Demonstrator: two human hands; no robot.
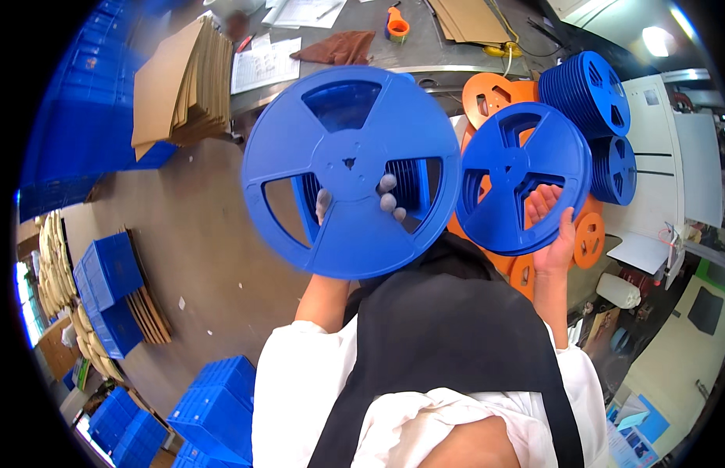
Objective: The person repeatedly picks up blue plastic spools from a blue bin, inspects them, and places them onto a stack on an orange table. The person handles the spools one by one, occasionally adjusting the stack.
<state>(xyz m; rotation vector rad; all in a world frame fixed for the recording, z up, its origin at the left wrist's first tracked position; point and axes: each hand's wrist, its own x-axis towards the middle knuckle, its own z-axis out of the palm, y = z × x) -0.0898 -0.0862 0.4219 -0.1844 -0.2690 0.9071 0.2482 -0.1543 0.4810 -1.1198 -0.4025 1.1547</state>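
My left hand (382, 199) holds up a large blue plastic reel (350, 168), fingers in white fingertip covers poking through its cut-outs; more blue reels seem stacked behind it. A second, slightly smaller blue reel (522, 175) is gripped by my right hand (551, 226) from below, with fingers through an opening. Both reels face me, side by side, above my black apron and white sleeves.
Stacks of blue reels (588, 93) and orange reels (487, 93) lie on the white bench (651, 195) at right. Flattened cardboard (183, 86), papers and a brown rag (339, 47) sit on the far table. Blue crates (109, 269) stand on the floor at left.
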